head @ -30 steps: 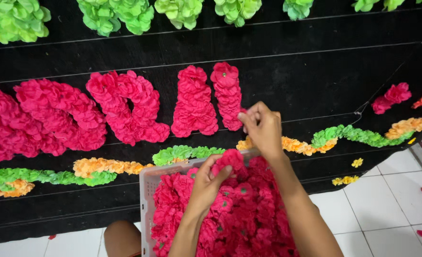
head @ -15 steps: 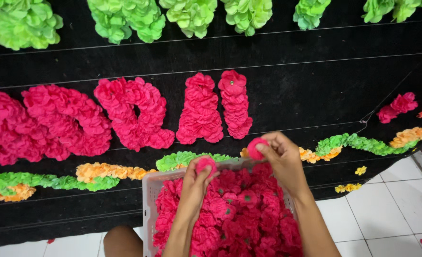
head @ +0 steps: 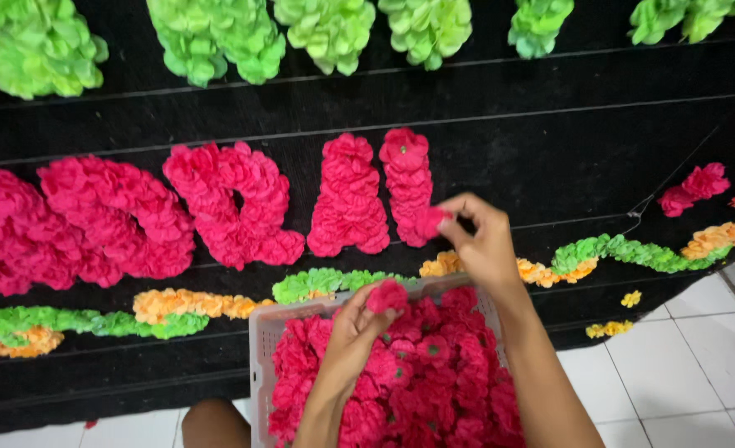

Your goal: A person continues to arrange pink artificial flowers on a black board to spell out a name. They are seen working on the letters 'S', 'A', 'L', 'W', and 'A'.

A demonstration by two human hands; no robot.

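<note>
The right hand [head: 485,241] has risen from the pale plastic crate [head: 261,348] of crimson paper flowers and now pinches one small crimson paper rosette [head: 428,222] between fingertips, pressing it against the black fabric board [head: 550,133] at the lower end of the rightmost pink flower letter [head: 407,184]. A second ago it was just above the crate's far rim; the move means this rosette is being added to the letter. The left hand [head: 359,323] has lifted slightly inside the crate and grasps another crimson rosette [head: 388,295] at the crate's far edge. Beyond the crate, a wavy band of green and orange paper flowers [head: 616,253] runs across the board, with lime green flower clusters [head: 334,29] at the top.
</note>
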